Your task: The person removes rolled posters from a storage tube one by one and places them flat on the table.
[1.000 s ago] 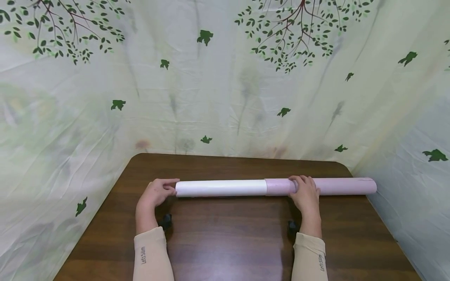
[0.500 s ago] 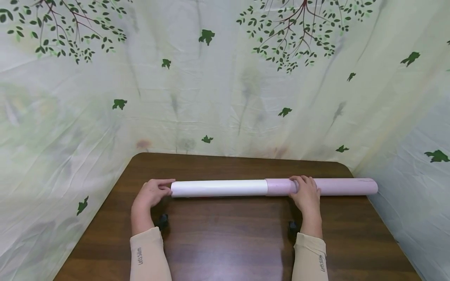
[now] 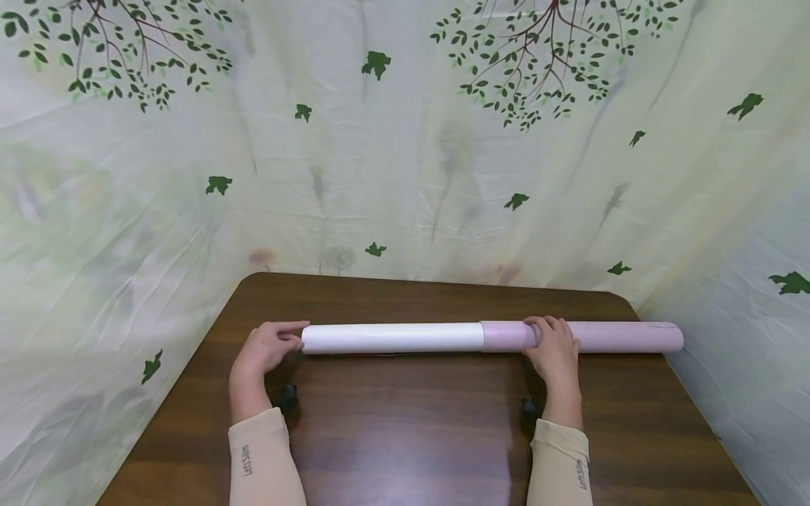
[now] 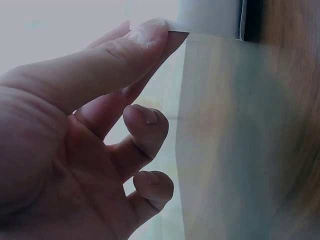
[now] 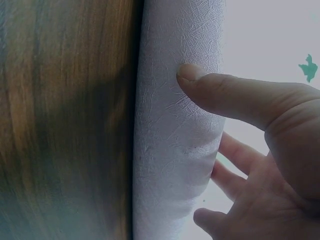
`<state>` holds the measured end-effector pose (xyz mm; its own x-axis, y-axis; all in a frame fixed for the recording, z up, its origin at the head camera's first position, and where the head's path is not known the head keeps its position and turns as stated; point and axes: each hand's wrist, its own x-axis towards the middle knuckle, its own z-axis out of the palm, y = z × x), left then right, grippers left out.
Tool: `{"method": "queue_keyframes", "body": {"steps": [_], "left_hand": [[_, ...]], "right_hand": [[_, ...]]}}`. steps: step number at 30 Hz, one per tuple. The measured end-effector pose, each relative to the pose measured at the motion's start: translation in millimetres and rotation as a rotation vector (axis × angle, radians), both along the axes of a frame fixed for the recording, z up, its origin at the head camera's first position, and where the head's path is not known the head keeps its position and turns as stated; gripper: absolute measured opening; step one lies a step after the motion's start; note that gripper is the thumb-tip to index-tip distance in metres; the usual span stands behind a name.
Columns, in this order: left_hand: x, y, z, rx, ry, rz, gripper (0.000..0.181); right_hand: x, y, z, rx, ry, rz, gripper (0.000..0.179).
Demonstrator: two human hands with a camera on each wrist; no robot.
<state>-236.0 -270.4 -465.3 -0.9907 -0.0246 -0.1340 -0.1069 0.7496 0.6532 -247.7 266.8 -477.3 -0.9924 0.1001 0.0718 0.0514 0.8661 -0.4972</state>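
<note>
A long roll lies crosswise near the far side of the table: a smooth white roll on the left, running into a wider pink tube on the right. My left hand pinches the white roll's left end between thumb and fingers; in the left wrist view the thumb presses on its rim, and the other fingers curl loosely below. My right hand grips the pink tube close to where the white part emerges. In the right wrist view the thumb lies on its creased surface, with fingers partly hidden behind.
The brown wooden table has rounded far corners, and the tube's right end sticks out past its right edge. A pale curtain with leaf prints hangs behind and at both sides. A small black device sits under each wrist.
My left hand has moved left with the white roll's end, and a longer stretch of white shows. The right hand and pink tube stay almost where they were.
</note>
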Motion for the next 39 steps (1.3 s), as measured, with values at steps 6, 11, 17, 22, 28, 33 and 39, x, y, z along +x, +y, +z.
{"method": "queue_keyframes", "body": {"steps": [6, 11, 17, 22, 28, 33, 39], "left_hand": [[6.3, -12.6, 1.8, -0.036, 0.013, 0.014, 0.046], [8.8, -23.1, 1.7, -0.068, 0.009, 0.023, 0.048], [9.8, -27.8, 3.1, -0.084, 0.006, 0.027, 0.049], [12.0, -28.1, 4.5, -0.084, -0.005, 0.035, 0.049], [14.0, -28.4, 5.9, -0.076, -0.013, 0.038, 0.049], [14.6, -28.2, 6.3, -0.064, -0.023, 0.04, 0.049], [14.4, -28.0, 6.1, -0.064, -0.03, 0.039, 0.049]], "right_hand": [[1.1, -0.1, 0.8, 0.001, -0.005, -0.005, 0.054], [1.5, 2.8, 0.9, -0.002, -0.004, -0.014, 0.055], [1.6, 6.1, -0.6, 0.001, 0.01, -0.02, 0.055], [2.0, 5.6, -0.3, -0.006, 0.0, -0.019, 0.055], [1.6, 4.3, 0.1, -0.009, 0.0, -0.022, 0.055], [1.8, 4.0, -0.2, -0.013, -0.005, -0.024, 0.056], [2.3, 4.2, -0.2, -0.015, -0.005, -0.023, 0.055]]}}
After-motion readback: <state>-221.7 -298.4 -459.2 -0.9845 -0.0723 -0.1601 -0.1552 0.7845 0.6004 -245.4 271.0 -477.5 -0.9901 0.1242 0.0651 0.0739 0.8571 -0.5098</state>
